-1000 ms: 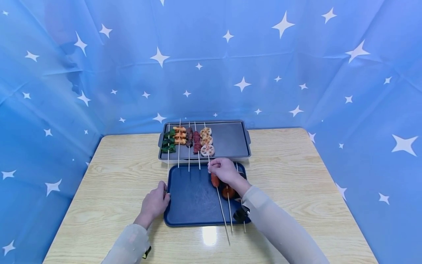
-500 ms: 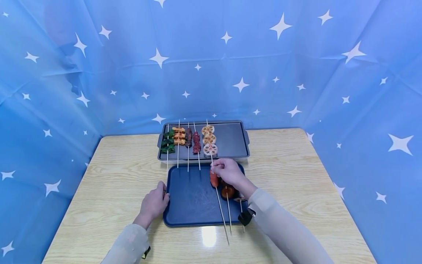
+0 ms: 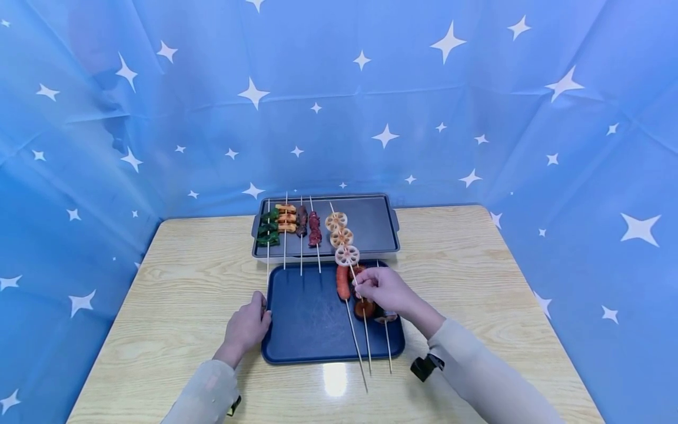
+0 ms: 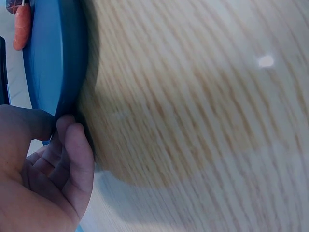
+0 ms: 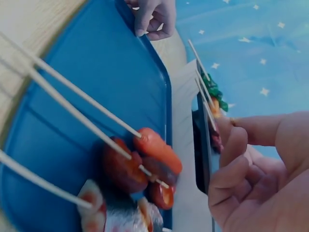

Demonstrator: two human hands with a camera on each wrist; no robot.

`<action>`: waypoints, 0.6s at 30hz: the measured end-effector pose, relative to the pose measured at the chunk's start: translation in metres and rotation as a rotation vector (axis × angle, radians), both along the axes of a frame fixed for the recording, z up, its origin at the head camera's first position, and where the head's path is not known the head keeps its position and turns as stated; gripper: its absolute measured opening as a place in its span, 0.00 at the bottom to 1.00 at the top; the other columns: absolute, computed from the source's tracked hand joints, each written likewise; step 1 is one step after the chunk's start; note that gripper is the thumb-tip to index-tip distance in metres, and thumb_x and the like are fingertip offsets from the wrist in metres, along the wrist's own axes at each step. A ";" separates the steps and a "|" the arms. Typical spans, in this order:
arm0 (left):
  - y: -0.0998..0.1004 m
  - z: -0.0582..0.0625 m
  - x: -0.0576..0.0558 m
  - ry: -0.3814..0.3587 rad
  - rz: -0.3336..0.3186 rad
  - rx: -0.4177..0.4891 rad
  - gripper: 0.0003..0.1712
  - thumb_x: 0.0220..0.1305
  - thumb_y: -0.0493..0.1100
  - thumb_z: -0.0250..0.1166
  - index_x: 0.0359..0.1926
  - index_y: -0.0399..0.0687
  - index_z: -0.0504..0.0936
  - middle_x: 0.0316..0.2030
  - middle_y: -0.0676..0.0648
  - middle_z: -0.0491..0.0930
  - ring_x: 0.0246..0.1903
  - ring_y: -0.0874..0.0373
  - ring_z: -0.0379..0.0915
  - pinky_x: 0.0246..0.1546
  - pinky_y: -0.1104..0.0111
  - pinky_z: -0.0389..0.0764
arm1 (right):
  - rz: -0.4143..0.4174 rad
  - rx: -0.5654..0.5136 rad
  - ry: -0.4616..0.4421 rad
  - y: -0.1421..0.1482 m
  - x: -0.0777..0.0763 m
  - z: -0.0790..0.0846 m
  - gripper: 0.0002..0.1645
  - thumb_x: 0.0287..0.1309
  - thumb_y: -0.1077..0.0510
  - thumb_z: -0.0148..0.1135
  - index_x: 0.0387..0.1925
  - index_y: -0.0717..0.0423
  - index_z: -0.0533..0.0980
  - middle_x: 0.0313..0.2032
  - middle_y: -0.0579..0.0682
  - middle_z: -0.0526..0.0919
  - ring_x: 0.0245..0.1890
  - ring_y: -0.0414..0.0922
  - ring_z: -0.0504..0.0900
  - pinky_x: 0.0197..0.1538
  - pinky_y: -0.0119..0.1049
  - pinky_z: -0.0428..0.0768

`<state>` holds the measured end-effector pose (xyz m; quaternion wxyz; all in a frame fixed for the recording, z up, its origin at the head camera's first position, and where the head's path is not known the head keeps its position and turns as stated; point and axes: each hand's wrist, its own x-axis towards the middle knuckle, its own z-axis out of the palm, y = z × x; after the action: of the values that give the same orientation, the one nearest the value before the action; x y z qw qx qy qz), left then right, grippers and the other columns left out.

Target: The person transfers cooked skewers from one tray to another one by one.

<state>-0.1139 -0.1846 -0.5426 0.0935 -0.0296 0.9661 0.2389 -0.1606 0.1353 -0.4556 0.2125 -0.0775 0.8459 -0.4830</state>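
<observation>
My right hand [image 3: 389,290] pinches the stick of a lotus root skewer [image 3: 341,237]. Its slices slant from the grey grill pan [image 3: 371,221] over the near rim towards the blue tray [image 3: 304,324]. With thumb and fingers, my left hand [image 3: 246,324] grips the tray's left rim, seen closely in the left wrist view [image 4: 60,96]. On the tray's right side lie a sausage skewer [image 3: 343,282], a skewer with round brown pieces [image 3: 364,308] and another [image 3: 385,318] partly behind my right hand. The right wrist view hides the lotus slices behind my fingers [image 5: 236,145].
On the pan's left part lie skewers of green pepper [image 3: 268,229], orange-yellow pieces [image 3: 286,218], dark brown meat [image 3: 302,221] and red meat [image 3: 315,229]. Their sticks overhang the near rim. A starry blue curtain [image 3: 318,135] stands behind the wooden table [image 3: 466,282].
My right hand has moved right and towards me, drawing the lotus root skewer along and tilting it so its nearest slice passes the pan's rim. My left hand has stayed on the tray.
</observation>
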 end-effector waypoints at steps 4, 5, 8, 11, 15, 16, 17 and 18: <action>0.000 0.000 0.000 0.007 -0.005 0.002 0.08 0.68 0.43 0.57 0.41 0.46 0.67 0.20 0.50 0.72 0.17 0.57 0.66 0.18 0.66 0.63 | 0.062 0.017 -0.012 0.016 0.010 0.001 0.07 0.60 0.62 0.59 0.37 0.63 0.79 0.22 0.45 0.74 0.21 0.40 0.71 0.26 0.31 0.70; 0.000 0.000 0.000 0.005 -0.004 0.003 0.08 0.68 0.43 0.57 0.41 0.46 0.67 0.20 0.50 0.72 0.17 0.57 0.66 0.18 0.66 0.63 | 0.082 0.019 -0.007 0.020 0.013 0.002 0.07 0.59 0.63 0.59 0.36 0.63 0.79 0.21 0.44 0.72 0.20 0.39 0.70 0.24 0.30 0.68; 0.000 0.000 0.000 -0.004 0.002 0.003 0.08 0.68 0.43 0.57 0.41 0.47 0.67 0.20 0.50 0.72 0.17 0.57 0.66 0.18 0.66 0.63 | 0.145 0.007 0.001 0.032 0.023 0.006 0.07 0.59 0.63 0.58 0.35 0.65 0.78 0.20 0.43 0.71 0.20 0.37 0.69 0.24 0.28 0.66; 0.000 0.001 -0.001 -0.012 0.004 0.002 0.08 0.68 0.43 0.57 0.41 0.47 0.67 0.20 0.50 0.72 0.17 0.57 0.66 0.18 0.66 0.63 | 0.194 0.007 0.019 0.043 0.032 0.008 0.05 0.58 0.65 0.56 0.34 0.63 0.78 0.21 0.43 0.73 0.21 0.35 0.70 0.25 0.27 0.67; -0.001 0.001 -0.001 -0.013 0.004 0.002 0.09 0.68 0.43 0.57 0.42 0.46 0.66 0.20 0.49 0.72 0.17 0.55 0.67 0.18 0.65 0.63 | 0.242 0.020 0.027 0.053 0.041 0.008 0.05 0.56 0.66 0.56 0.33 0.61 0.77 0.20 0.42 0.71 0.21 0.33 0.69 0.26 0.26 0.67; -0.001 0.002 0.000 -0.012 0.004 0.002 0.09 0.68 0.43 0.57 0.42 0.46 0.66 0.20 0.49 0.72 0.17 0.55 0.67 0.18 0.65 0.63 | 0.252 0.026 0.029 0.055 0.043 0.008 0.04 0.56 0.65 0.57 0.33 0.60 0.78 0.20 0.42 0.71 0.21 0.33 0.69 0.26 0.26 0.67; -0.001 0.002 0.000 -0.012 0.003 0.002 0.09 0.68 0.43 0.57 0.42 0.46 0.66 0.20 0.49 0.72 0.17 0.55 0.67 0.18 0.65 0.63 | 0.259 0.033 0.027 0.057 0.044 0.007 0.04 0.56 0.65 0.57 0.33 0.60 0.78 0.20 0.41 0.71 0.20 0.32 0.69 0.26 0.26 0.68; -0.001 0.001 0.000 -0.012 0.003 0.003 0.09 0.68 0.43 0.57 0.42 0.46 0.66 0.20 0.49 0.72 0.17 0.55 0.67 0.18 0.65 0.63 | 0.267 0.041 0.026 0.059 0.046 0.007 0.04 0.56 0.64 0.58 0.34 0.59 0.78 0.19 0.41 0.70 0.19 0.32 0.68 0.26 0.26 0.68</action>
<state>-0.1142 -0.1858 -0.5412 0.0991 -0.0324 0.9650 0.2406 -0.1149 0.1940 -0.4481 0.2656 -0.1912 0.8403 -0.4322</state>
